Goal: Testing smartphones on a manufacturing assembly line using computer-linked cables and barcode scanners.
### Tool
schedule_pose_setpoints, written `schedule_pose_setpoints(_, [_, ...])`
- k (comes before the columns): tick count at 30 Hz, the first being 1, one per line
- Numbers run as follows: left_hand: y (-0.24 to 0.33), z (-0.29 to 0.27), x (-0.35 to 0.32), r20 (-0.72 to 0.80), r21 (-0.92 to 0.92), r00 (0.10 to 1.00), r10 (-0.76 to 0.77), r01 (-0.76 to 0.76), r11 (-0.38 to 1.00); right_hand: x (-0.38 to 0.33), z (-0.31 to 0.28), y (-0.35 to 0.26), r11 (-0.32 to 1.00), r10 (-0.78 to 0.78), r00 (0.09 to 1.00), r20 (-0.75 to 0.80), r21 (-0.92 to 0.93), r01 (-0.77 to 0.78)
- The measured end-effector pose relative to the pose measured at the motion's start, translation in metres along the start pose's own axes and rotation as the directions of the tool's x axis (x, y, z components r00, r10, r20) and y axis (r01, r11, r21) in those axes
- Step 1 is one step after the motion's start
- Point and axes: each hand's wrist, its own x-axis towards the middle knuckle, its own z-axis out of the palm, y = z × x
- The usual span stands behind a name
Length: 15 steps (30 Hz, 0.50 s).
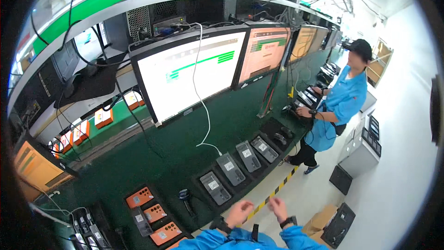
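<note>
I see both of the person's hands raised just off the edge of the dark green counter, level with each other and apart. The left hand has its fingers loosely bent, with thumb and fingertips parted; the right hand is half curled in the same way, fingers pointing up and inward.

Nearest the left hand, on a dark mat, lies a grey phone, back up. It is first in a slanting row of four; the second phone has a white cable meeting its top end. Beyond the fourth phone I make out some small black objects, too blurred for me to name.

Left of the row I have a black handheld scanner, then a tray with orange phones and a dark phone beside them. A lit monitor stands behind the row. Farther right, a co-worker in blue has both hands at the counter. Yellow-and-black tape crosses the floor.
</note>
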Motion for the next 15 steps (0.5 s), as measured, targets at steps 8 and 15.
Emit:
schedule_pose_setpoints(8, [-0.003,-0.084,0.137,-0.651,0.569,0.661,0.373,0.100,0.816,0.222,0.102,-0.138,0.622,-0.660,0.724,0.201,-0.394,0.676])
schedule_pose_setpoints(15, [-0.027,-0.084,0.234,-0.866,0.478,0.479,0.142,0.711,0.515,0.283,0.160,-0.180,0.079,-0.445,0.675,0.588,-0.726,0.684])
